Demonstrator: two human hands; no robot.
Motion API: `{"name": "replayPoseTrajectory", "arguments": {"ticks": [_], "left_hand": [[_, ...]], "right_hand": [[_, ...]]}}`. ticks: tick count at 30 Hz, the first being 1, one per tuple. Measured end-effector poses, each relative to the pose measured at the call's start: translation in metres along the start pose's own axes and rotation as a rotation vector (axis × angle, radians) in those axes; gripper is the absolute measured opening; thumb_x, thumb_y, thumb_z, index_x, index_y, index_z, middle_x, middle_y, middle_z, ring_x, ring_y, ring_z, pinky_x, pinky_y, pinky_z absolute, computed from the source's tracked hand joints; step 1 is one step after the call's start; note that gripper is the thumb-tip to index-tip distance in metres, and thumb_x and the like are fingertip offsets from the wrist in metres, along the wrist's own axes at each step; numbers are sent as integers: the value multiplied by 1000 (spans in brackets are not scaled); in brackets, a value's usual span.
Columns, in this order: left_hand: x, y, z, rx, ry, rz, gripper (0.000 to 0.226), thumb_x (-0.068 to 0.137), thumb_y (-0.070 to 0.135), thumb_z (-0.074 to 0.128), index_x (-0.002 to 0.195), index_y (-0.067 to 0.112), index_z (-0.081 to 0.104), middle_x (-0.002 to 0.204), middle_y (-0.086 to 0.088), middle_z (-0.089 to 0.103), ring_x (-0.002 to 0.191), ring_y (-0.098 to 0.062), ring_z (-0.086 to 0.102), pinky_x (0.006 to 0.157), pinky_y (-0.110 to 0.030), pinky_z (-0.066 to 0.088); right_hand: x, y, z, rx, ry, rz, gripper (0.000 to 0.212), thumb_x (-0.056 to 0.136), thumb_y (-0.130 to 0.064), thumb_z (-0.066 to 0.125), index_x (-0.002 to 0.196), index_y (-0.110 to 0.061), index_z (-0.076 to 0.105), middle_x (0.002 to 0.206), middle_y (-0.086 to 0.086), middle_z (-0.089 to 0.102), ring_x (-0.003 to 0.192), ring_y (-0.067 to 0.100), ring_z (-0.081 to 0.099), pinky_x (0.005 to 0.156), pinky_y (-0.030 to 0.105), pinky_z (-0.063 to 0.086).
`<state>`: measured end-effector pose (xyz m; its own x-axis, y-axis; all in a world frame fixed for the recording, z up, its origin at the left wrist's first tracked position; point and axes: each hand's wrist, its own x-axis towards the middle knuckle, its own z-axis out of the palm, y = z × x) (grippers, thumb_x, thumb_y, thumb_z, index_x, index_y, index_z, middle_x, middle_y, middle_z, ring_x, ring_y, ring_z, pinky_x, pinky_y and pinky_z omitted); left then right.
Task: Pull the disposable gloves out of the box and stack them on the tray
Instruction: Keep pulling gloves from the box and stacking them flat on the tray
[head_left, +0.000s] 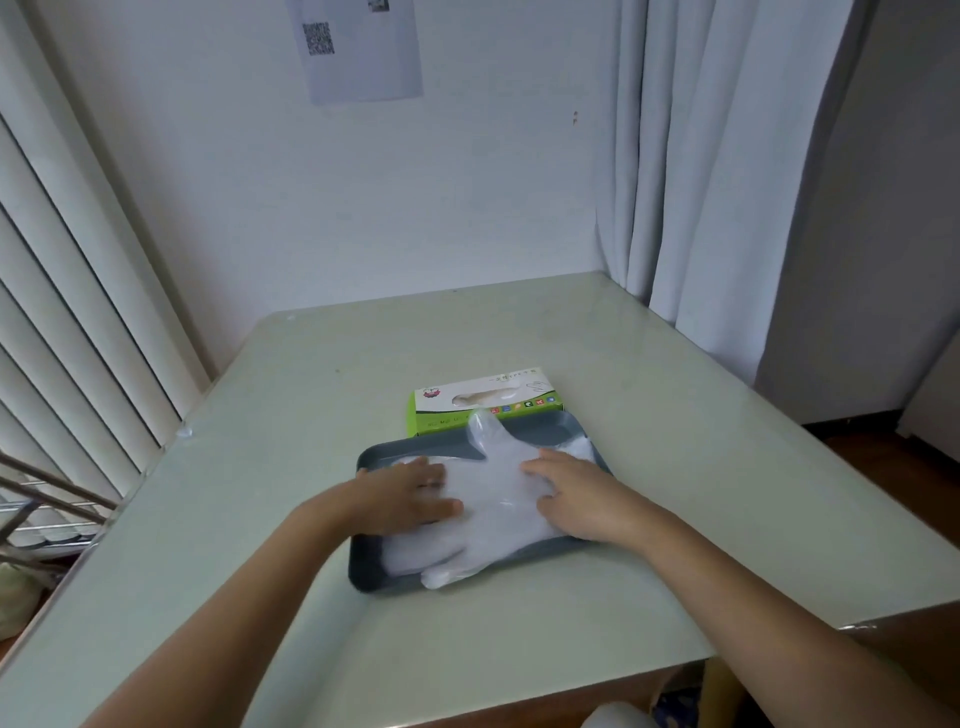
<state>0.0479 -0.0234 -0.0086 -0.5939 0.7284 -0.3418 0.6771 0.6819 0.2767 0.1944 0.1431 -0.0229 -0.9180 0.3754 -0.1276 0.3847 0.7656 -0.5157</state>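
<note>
A dark grey tray (368, 570) lies in the middle of the table. Translucent white disposable gloves (493, 499) lie stacked flat in it, with one thumb reaching over the far rim and fingers hanging over the near rim. My left hand (410, 493) rests palm down on the stack's left side. My right hand (571, 493) presses flat on its right side. Both hands have fingers spread and grip nothing. Just behind the tray stands the green and white glove box (483, 397), its top opening showing gloves inside.
The pale green table (291, 426) fills the view, with its near edge at the bottom. A white wall stands behind it, blinds (78, 322) to the left and a curtain (701, 182) at the right corner. A metal rack (47, 499) sits low on the left.
</note>
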Motion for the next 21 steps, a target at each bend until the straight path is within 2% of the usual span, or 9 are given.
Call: {"name": "replayPoseTrajectory", "arguments": {"ticks": [2, 4, 6, 10, 14, 16, 18, 19, 21], "left_hand": [[2, 0, -19, -85, 153, 29, 45, 94, 48, 52, 131, 22, 57, 135, -2, 57, 120, -21, 53, 101, -30, 39], [8, -2, -35, -128, 311, 53, 37, 94, 42, 55, 126, 24, 62, 130, -1, 60, 114, -19, 56, 93, -26, 40], [20, -5, -45, -174, 384, 59, 35, 94, 39, 56, 125, 26, 61, 132, 0, 58, 114, -19, 54, 88, -24, 37], [56, -13, -50, -294, 406, 64, 36, 95, 35, 55, 130, 27, 57, 139, 2, 54, 121, -18, 51, 90, -21, 32], [85, -20, -47, -385, 306, 74, 55, 94, 34, 59, 144, 28, 40, 157, -1, 27, 145, -16, 23, 112, -27, 19], [95, -24, -44, -390, 254, 57, 61, 93, 35, 61, 147, 32, 34, 160, -2, 19, 146, -17, 19, 114, -30, 17], [105, -31, -40, -376, 220, 36, 62, 92, 39, 61, 147, 35, 32, 159, -1, 21, 144, -19, 25, 113, -30, 21], [109, -35, -38, -391, 207, 35, 62, 92, 41, 60, 147, 36, 32, 157, 0, 26, 141, -19, 30, 110, -29, 25], [113, -40, -35, -453, 179, 35, 62, 91, 43, 61, 146, 39, 32, 152, 1, 35, 136, -19, 36, 108, -28, 28]], "right_hand": [[7, 3, -4, 150, 245, 32, 38, 92, 0, 38, 121, -11, 60, 124, 3, 57, 121, 21, 51, 86, 17, 35], [17, 5, -12, 230, 423, 45, 39, 91, 2, 38, 118, -12, 63, 124, 3, 60, 115, 19, 55, 88, 17, 38], [31, 5, -22, 216, 461, 17, 35, 91, 2, 41, 114, -11, 65, 122, 5, 61, 111, 19, 57, 88, 17, 38], [68, 1, -34, 106, 425, -62, 31, 90, -3, 50, 115, -16, 64, 118, 5, 57, 107, 21, 55, 85, 20, 37], [113, 3, -36, -2, 378, -106, 37, 94, -8, 50, 129, -22, 54, 127, 5, 46, 117, 23, 45, 94, 25, 34], [131, 5, -36, -77, 307, -147, 33, 94, -5, 49, 121, -21, 61, 127, 4, 44, 121, 22, 39, 95, 23, 32], [146, 6, -36, -127, 225, -210, 31, 93, -2, 51, 111, -19, 70, 133, 4, 43, 128, 20, 33, 100, 23, 30], [150, 5, -38, -130, 175, -239, 27, 94, -7, 54, 109, -20, 73, 137, 3, 41, 132, 18, 29, 105, 24, 29], [156, 0, -41, -134, 49, -305, 26, 94, -34, 57, 112, -24, 73, 146, -1, 36, 138, 13, 20, 112, 30, 23]]}}
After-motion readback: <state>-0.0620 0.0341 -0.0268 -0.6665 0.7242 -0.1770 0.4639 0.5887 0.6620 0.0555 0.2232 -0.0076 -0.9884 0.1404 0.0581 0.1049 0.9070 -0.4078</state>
